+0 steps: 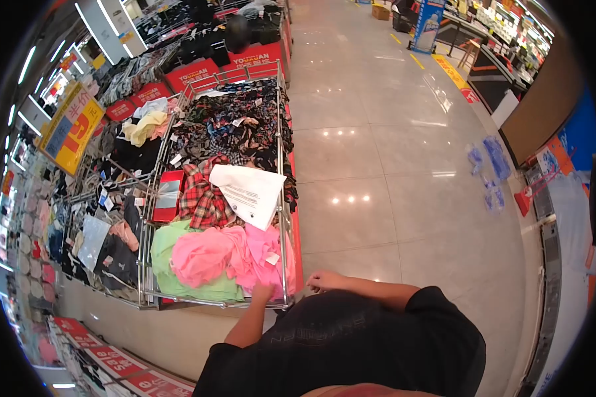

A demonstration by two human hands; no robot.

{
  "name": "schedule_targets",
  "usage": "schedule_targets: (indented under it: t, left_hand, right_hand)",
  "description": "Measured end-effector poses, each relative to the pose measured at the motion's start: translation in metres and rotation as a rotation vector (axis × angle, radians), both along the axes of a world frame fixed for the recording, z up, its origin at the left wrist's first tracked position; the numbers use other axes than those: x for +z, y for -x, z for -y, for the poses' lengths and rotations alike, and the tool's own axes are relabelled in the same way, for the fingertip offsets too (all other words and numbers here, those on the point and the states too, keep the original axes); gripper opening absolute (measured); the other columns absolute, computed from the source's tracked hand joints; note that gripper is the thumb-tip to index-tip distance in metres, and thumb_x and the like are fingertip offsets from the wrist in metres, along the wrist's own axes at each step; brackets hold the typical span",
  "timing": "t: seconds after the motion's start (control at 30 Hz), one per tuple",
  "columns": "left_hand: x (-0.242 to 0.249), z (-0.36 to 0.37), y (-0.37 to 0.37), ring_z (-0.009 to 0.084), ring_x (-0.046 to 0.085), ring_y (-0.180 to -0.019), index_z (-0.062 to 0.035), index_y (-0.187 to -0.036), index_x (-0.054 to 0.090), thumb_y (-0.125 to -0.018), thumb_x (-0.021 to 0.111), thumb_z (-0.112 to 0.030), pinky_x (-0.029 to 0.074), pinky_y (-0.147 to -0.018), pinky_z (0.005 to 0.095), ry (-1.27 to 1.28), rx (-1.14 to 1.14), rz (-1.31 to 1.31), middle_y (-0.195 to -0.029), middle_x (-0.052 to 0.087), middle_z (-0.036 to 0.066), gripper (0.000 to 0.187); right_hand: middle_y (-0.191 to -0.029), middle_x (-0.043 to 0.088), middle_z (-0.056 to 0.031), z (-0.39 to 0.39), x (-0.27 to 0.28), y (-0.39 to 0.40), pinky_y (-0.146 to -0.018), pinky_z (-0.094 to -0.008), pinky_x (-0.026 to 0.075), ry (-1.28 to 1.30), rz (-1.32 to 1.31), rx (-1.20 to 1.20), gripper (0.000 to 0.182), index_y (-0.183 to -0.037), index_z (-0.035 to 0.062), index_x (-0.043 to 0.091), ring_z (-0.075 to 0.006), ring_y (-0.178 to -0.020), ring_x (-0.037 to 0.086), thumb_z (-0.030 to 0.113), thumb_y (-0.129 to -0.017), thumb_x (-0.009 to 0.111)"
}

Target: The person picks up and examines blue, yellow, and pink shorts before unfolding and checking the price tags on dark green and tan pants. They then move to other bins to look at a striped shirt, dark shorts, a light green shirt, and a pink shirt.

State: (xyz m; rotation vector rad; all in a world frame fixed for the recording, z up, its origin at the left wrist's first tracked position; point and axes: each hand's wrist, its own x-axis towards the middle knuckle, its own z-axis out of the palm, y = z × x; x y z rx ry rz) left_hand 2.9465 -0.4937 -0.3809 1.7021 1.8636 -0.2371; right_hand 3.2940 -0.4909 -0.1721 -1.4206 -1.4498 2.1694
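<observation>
My left hand (263, 292) is at the near edge of a bright pink garment (208, 255), its fingers closed on the cloth by the front rail. The garment lies crumpled over a light green garment (167, 246) in a metal-railed display bin (212, 302). Just outside the bin's right front corner, my right hand (324, 281) is held close to my body with its fingers curled in; what they hold, if anything, is hidden. Beyond the pink cloth lie a white printed sheet or bag (251, 192), a red plaid garment (202, 202) and a red box (168, 193).
Dark patterned clothes (228, 126) fill the bin's far part. To the left, another bin holds mixed clothes (119, 238) under a yellow price sign (71, 129). A tiled aisle (357, 159) runs along the right, with blue-tinted clear plastic packs (495, 157) on its floor.
</observation>
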Motion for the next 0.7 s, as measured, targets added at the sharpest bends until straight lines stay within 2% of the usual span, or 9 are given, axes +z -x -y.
schedule_targets:
  t: [0.03,0.13,0.23,0.33,0.43,0.57,0.6,0.67,0.7]
  left_hand:
    - [-0.022,0.005,0.002,0.0348,0.07,-0.102,0.0103,-0.1,0.067,-0.082,0.073,-0.037,0.059,-0.078,0.0443,-0.056,-0.044,-0.094,-0.115,0.067,0.029,0.05]
    - [0.061,0.009,-0.036,0.0357,0.068,-0.108,0.0053,-0.087,0.072,-0.082,0.072,-0.036,0.057,-0.083,0.0478,-0.097,0.293,-0.061,-0.119,0.066,0.028,0.041]
    - [0.095,0.008,-0.043,0.0358,0.071,-0.101,-0.001,-0.083,0.076,-0.083,0.07,-0.03,0.058,-0.08,0.0475,-0.06,-0.036,-0.119,-0.11,0.071,0.022,0.029]
    - [0.03,0.0,-0.024,0.036,0.072,-0.092,-0.0063,-0.087,0.078,-0.083,0.067,-0.021,0.058,-0.077,0.0467,-0.109,-0.325,-0.251,-0.099,0.074,0.018,0.019]
    - [0.036,0.0,-0.036,0.0353,0.073,-0.086,-0.0067,-0.084,0.078,-0.084,0.064,-0.015,0.058,-0.073,0.0459,-0.181,-0.356,-0.285,-0.09,0.075,0.016,0.016]
    - [0.036,-0.022,-0.028,0.0306,0.069,-0.073,-0.0061,-0.084,0.07,-0.084,0.066,-0.017,0.055,-0.063,0.0418,-0.353,-0.088,-0.204,-0.078,0.069,0.015,0.011]
    - [0.06,-0.031,-0.031,0.0293,0.067,-0.069,-0.0065,-0.083,0.066,-0.085,0.064,-0.015,0.055,-0.061,0.0398,-0.424,0.047,-0.119,-0.074,0.066,0.014,0.009]
    - [0.141,-0.055,-0.043,0.0268,0.062,-0.062,-0.0073,-0.081,0.059,-0.086,0.061,-0.013,0.053,-0.058,0.0358,-0.585,0.348,0.159,-0.067,0.06,0.012,0.007]
    - [0.166,-0.076,-0.044,0.0249,0.06,-0.063,-0.0071,-0.083,0.058,-0.089,0.058,-0.013,0.052,-0.057,0.035,-0.623,0.537,0.351,-0.069,0.058,0.011,0.008]
  right_hand:
    - [-0.094,0.068,-0.0073,0.001,0.008,-0.012,-0.075,-0.031,0.057,0.003,0.009,-0.008,0.03,-0.107,0.0028,0.067,-0.0156,-0.084,0.066,0.031,-0.102,0.057]
    - [-0.094,0.068,-0.0069,-0.002,0.006,-0.052,-0.075,-0.0309,0.057,0.014,0.03,-0.101,0.031,-0.108,0.002,0.067,-0.0154,-0.083,0.065,0.03,-0.103,0.055]
    - [-0.094,0.068,-0.0071,-0.004,0.004,-0.086,-0.076,-0.0307,0.057,0.003,0.047,-0.2,0.031,-0.11,0.0009,0.066,-0.015,-0.084,0.066,0.028,-0.104,0.053]
    - [-0.095,0.068,-0.0075,-0.005,-0.003,-0.11,-0.077,-0.0306,0.057,0.015,0.038,-0.239,0.031,-0.113,0.0003,0.065,-0.0154,-0.086,0.067,0.027,-0.105,0.052]
    - [-0.097,0.069,-0.0083,0.001,0.002,-0.13,-0.077,-0.0306,0.058,0.024,0.058,-0.242,0.031,-0.114,0.0001,0.064,-0.016,-0.087,0.068,0.027,-0.105,0.052]
    - [-0.1,0.069,-0.0092,0.002,0.004,-0.161,-0.078,-0.0308,0.058,0.057,0.029,-0.358,0.031,-0.115,0.0004,0.065,-0.0163,-0.087,0.068,0.026,-0.105,0.052]
    - [-0.098,0.069,-0.0089,0.003,0.004,-0.169,-0.076,-0.0303,0.057,0.05,0.018,-0.398,0.03,-0.115,-0.0001,0.065,-0.0162,-0.084,0.067,0.025,-0.104,0.053]
    - [-0.093,0.068,-0.0082,0.005,0.001,-0.182,-0.073,-0.0295,0.056,0.043,-0.004,-0.473,0.029,-0.113,-0.0012,0.066,-0.0159,-0.08,0.067,0.023,-0.102,0.054]
    - [-0.094,0.068,-0.0088,0.005,0.0,-0.186,-0.073,-0.0294,0.056,0.042,0.01,-0.483,0.029,-0.114,-0.0012,0.065,-0.0162,-0.081,0.067,0.023,-0.102,0.054]
